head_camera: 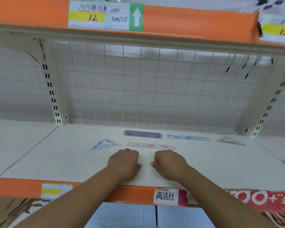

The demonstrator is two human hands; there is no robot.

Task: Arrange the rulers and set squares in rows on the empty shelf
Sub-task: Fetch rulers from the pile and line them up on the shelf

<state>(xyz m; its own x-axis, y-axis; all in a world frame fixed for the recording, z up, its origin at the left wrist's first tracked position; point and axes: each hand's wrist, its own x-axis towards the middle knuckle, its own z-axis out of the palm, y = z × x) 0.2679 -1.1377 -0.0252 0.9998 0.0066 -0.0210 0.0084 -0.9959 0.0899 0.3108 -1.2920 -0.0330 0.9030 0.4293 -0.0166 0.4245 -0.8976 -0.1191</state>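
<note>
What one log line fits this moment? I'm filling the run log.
left hand, right hand: curled, empty, on shelf | laid out: blue set square, pink ruler, dark ruler, blue ruler, clear set square

The price tag [99,15] on the upper shelf [196,22] front edge reads "12" on yellow, then handwritten "240" and "904756", beside a white up-arrow. A label [165,196] on the front edge of the shelf [72,158] reads "高洁丝".

A price label [99,15] sits above the wire grid panel [155,83].
</note>
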